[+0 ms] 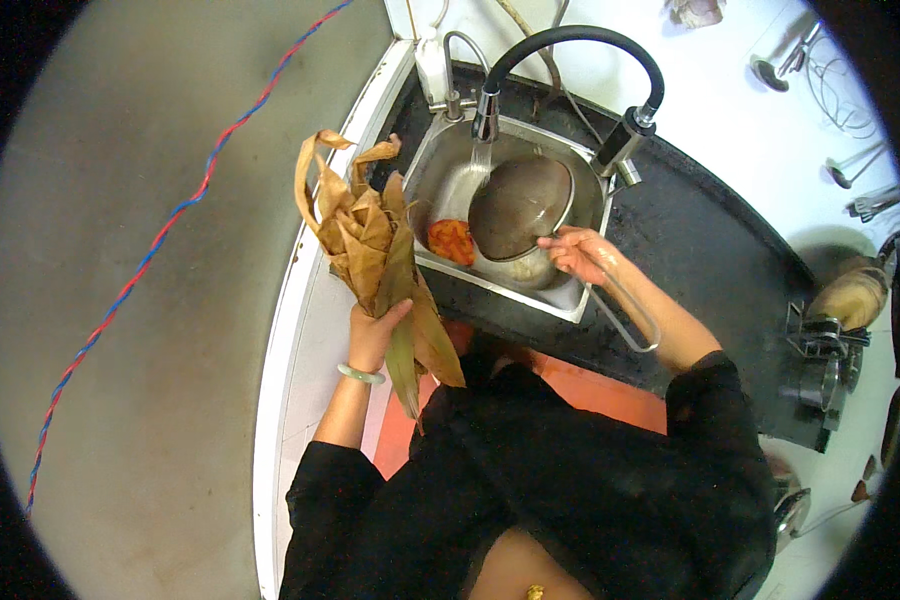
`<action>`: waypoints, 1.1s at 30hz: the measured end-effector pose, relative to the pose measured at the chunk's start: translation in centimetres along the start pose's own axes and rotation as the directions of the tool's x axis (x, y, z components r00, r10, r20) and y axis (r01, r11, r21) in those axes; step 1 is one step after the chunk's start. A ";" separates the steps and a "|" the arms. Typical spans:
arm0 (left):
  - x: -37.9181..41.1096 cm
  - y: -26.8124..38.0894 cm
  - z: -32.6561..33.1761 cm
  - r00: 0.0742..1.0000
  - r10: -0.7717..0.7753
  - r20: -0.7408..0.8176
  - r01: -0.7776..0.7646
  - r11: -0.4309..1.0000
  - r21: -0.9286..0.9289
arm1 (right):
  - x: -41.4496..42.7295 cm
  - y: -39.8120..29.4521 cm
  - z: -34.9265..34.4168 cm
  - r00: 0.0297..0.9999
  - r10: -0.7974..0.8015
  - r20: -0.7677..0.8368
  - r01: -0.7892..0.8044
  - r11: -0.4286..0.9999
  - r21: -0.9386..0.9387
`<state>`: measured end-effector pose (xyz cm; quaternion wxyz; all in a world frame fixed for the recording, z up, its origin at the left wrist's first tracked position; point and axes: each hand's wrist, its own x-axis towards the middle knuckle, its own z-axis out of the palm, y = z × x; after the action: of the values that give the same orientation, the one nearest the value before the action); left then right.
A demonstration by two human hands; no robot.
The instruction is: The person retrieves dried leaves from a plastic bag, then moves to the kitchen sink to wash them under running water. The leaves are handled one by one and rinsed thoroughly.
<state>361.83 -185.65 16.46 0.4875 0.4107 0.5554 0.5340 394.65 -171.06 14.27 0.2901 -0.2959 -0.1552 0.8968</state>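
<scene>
My left hand (377, 336) grips a bundle of dried broad leaves (367, 255), brown and curled at the top and greener lower down. The bundle stands up beside the left side of the stainless steel sink (506, 291). In my right hand (581, 255) is a round strainer (521, 206) with a metal rim and a long wire loop handle (619, 319). Its bowl is inside the sink, tilted. Water runs from the pull-down faucet head (486, 120) just left of the strainer. An orange-red object (451, 241), perhaps a scrubber, lies on the sink floor against the strainer's lower left.
The black flexible faucet neck (577, 34) arches over the sink. A thinner metal tap (454, 105) and a white bottle (430, 67) stand at its back left corner. Dark countertop (690, 262) extends right, towards a metal rack (821, 337). Ladles (769, 75) hang on the wall.
</scene>
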 end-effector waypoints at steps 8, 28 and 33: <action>0.1 1.7 1.0 1.000 0.021 0.014 -0.022 0.998 0.052 | 7.5 0.9 2.4 0.970 -0.136 0.202 -0.060 0.671 0.739; 0.6 -0.5 -1.1 0.999 0.025 -0.045 -0.021 0.996 0.085 | 0.5 10.0 -4.6 0.933 -0.238 0.269 0.085 0.875 0.477; 0.8 -1.2 -1.5 0.999 -0.026 -0.033 0.028 0.998 0.061 | -1.2 11.4 -5.4 0.936 -0.225 0.271 0.108 0.916 0.387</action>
<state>360.28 -185.31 15.13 0.4729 0.4095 0.5848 0.5164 393.89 -180.14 5.44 0.3883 -0.0777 -0.0539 0.9167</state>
